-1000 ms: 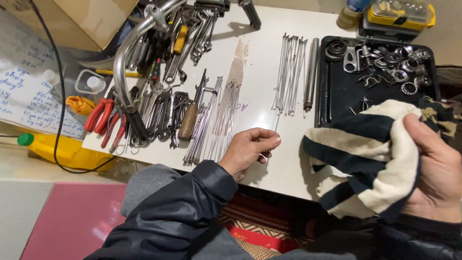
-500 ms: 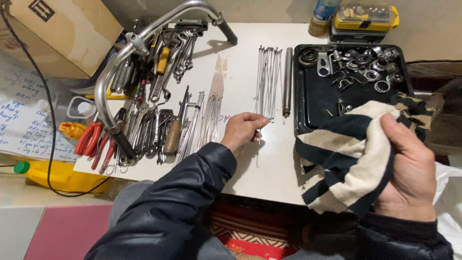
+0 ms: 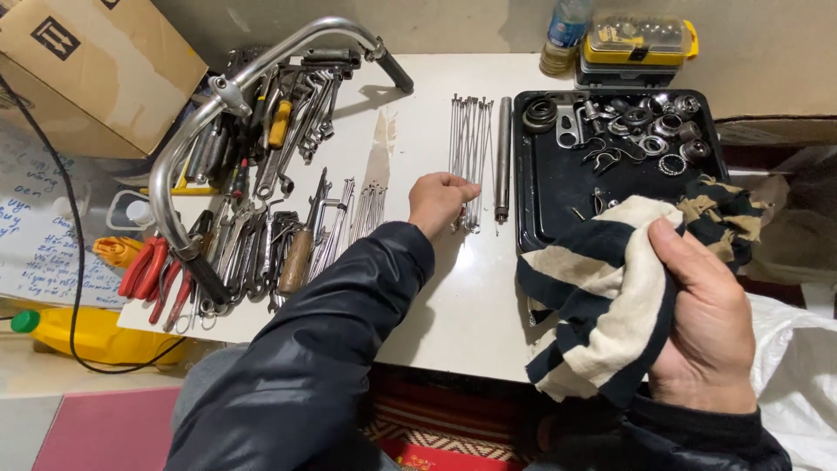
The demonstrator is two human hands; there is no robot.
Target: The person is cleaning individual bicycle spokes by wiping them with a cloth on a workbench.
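The left hand [image 3: 440,199] rests on the white table [image 3: 462,305], its fingers curled down onto the near ends of a bundle of thin metal spokes [image 3: 471,139]; whether they pinch one cannot be told. A steel rod [image 3: 503,157] lies just beside the spokes. The right hand [image 3: 702,327] grips a striped rag [image 3: 602,305], fingers closed around it, near the table's front edge. Behind the rag a black tray [image 3: 549,192] holds bearings and rings. Far left lie wrenches, red pliers [image 3: 153,275] and a curved handlebar [image 3: 261,65].
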